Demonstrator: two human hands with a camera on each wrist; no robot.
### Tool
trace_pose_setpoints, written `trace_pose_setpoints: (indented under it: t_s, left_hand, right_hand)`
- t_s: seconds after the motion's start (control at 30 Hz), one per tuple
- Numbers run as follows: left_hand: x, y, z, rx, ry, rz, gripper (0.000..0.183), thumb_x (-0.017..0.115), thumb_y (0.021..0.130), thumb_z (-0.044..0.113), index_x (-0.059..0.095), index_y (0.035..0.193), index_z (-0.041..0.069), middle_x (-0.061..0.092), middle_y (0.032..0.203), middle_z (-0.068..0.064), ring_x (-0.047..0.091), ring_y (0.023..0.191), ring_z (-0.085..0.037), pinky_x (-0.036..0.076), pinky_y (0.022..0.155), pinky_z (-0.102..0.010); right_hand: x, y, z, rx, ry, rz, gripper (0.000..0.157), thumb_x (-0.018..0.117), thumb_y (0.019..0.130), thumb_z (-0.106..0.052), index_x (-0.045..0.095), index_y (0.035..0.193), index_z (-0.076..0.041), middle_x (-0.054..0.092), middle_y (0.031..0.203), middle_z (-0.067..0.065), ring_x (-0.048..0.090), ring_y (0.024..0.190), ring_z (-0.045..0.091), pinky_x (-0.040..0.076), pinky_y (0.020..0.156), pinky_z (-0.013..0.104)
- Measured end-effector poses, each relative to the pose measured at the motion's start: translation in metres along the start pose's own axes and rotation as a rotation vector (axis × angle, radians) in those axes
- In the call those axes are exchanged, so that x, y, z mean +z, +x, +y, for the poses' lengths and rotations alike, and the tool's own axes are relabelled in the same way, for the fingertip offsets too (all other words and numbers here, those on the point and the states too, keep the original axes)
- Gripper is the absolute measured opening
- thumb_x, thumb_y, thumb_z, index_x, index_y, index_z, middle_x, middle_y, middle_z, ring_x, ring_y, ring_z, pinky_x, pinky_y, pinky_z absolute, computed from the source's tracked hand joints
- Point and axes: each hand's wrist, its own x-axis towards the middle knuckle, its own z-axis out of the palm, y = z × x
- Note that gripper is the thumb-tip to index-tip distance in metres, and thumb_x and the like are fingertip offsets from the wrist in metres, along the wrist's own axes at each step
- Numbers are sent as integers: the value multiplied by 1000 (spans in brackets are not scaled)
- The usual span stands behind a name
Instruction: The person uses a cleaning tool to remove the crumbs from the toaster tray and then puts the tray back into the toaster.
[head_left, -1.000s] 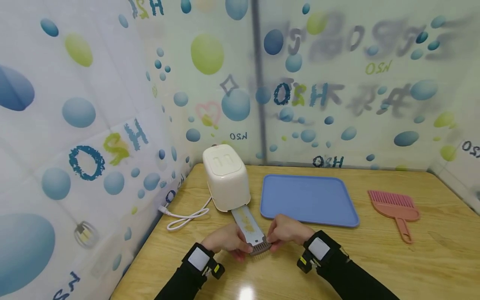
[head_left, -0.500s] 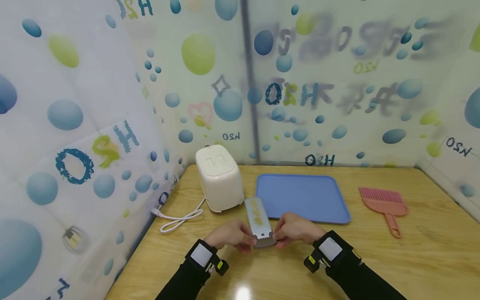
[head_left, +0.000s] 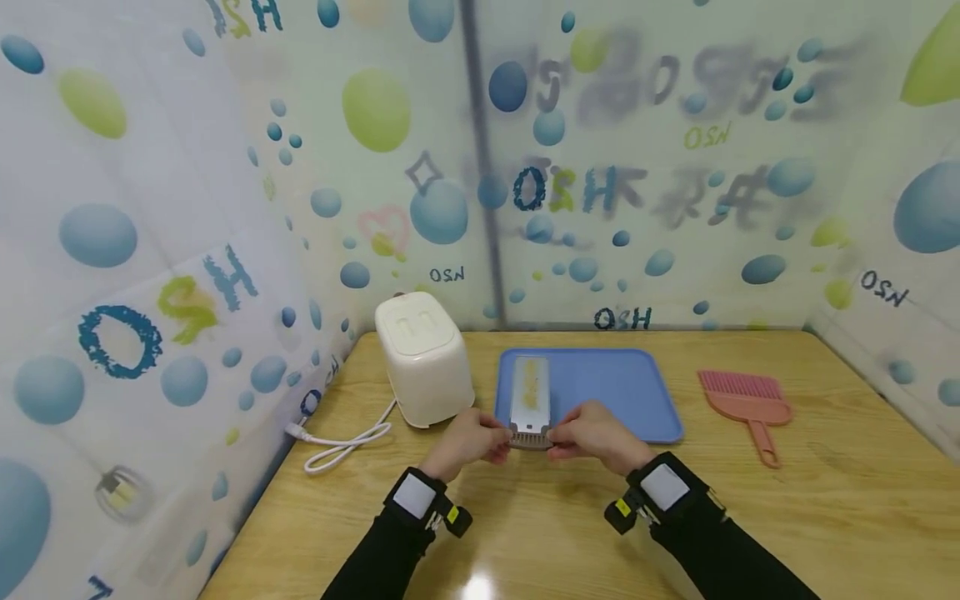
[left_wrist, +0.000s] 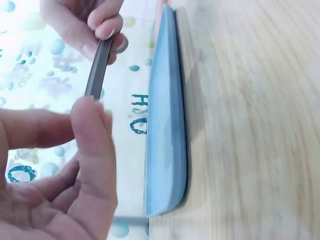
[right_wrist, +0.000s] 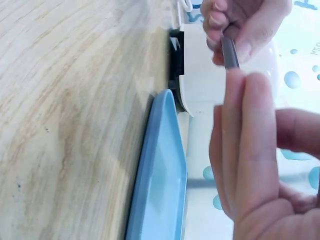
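Note:
In the head view my left hand (head_left: 468, 437) and right hand (head_left: 596, 435) pinch the two ends of the grey front edge of a crumb tray (head_left: 543, 390). It is a long metal plate with yellowish crumbs along its middle. The plate overlaps the left part of a blue tray (head_left: 603, 392). In both wrist views the dark edge (left_wrist: 100, 70) spans from one hand's fingertips to the other's, raised above the table. A cream toaster (head_left: 431, 375) stands to the left, its underside partly showing in the right wrist view.
The toaster's white cord (head_left: 341, 450) lies looped on the wooden table (head_left: 517, 525), with its plug near the left wall. A pink dustpan-shaped tool (head_left: 750, 404) with a comb-like edge lies right of the blue tray. Patterned curtains (head_left: 637, 167) enclose the table's back and sides.
The crumb tray has come out from under the toaster. Both hands have carried it right and forward, from the toaster's front to over the blue tray. The head view has turned slightly right.

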Motion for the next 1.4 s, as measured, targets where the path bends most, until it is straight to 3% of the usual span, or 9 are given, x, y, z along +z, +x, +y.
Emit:
trace_pose_setpoints:
  t_s: [0.13, 0.43, 0.63, 1.13, 1.4]
  left_hand:
    - [5, 9, 4, 15, -32, 74, 16, 64, 98, 9, 66, 102, -7, 67, 81, -11, 65, 66, -18, 59, 65, -33]
    - [15, 30, 11, 63, -134, 205, 21, 61, 100, 14, 64, 106, -6, 64, 84, -10, 60, 65, -14, 56, 60, -27]
    - [21, 37, 17, 44, -239, 220, 20, 54, 104, 16, 60, 108, -2, 63, 81, -8, 60, 64, -15, 54, 59, -26]
    - [31, 44, 18, 66, -308, 231, 31, 44, 109, 20, 56, 122, -5, 66, 80, -6, 62, 64, -13, 50, 57, -24]
    - [38, 48, 27, 85, -328, 333, 35, 41, 111, 26, 57, 122, -3, 56, 87, -7, 51, 65, -14, 44, 54, -22]
  right_hand:
    - [-2, 1, -7, 8, 58, 61, 22, 67, 95, -3, 63, 107, 15, 71, 86, 16, 73, 73, 18, 60, 77, 35]
    - [-11, 5, -20, -6, 205, 99, 34, 65, 97, -6, 57, 120, 19, 69, 98, 19, 73, 77, 14, 59, 80, 31]
    - [-15, 9, -25, 1, 260, 112, 34, 65, 98, -6, 58, 121, 19, 70, 98, 19, 74, 78, 15, 59, 76, 27]
    - [-4, 12, -26, -11, 324, 154, 36, 65, 97, -4, 57, 123, 20, 72, 95, 17, 74, 78, 16, 59, 74, 26]
    - [6, 13, -34, -7, 340, 163, 32, 66, 97, -4, 60, 119, 19, 73, 91, 17, 74, 76, 16, 59, 73, 25]
